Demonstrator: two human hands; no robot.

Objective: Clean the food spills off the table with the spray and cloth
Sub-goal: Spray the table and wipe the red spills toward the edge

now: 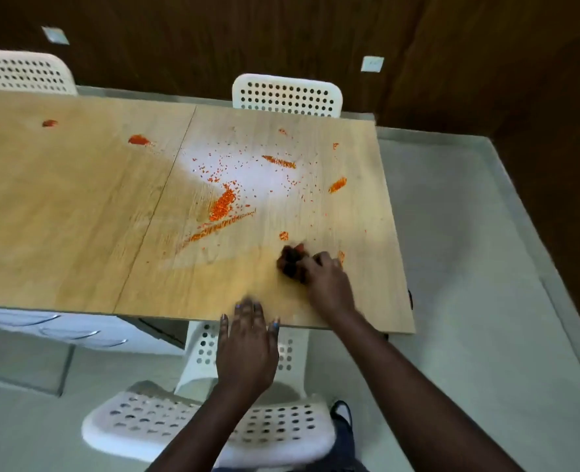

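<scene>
A: Nearest first: what is the left hand (246, 349) doing?

B: It lies flat at the table's (77, 233) near edge, fingers straight and a little spread, gripping nothing. Below it stands a white perforated chair (166, 427).

A: And the right hand (327, 277)?

B: Further in on the tabletop, its fingers curled round a dark bunched cloth (292, 262), which sticks out ahead and left of the knuckles. It is blurred, so I cannot tell how tightly it is held.

A: Where does the mess lie from those fingers?

B: A small orange smear (341, 257) sits just right of them and a dot (283, 236) just beyond. The long orange streak (218, 224) lies further off, beyond and left, its length slanting from near-left to far-right. More blobs lie past that. The right hand is clearly nearer, so I'd judge it sweeps forward-left. No spray bottle is in view.
</scene>
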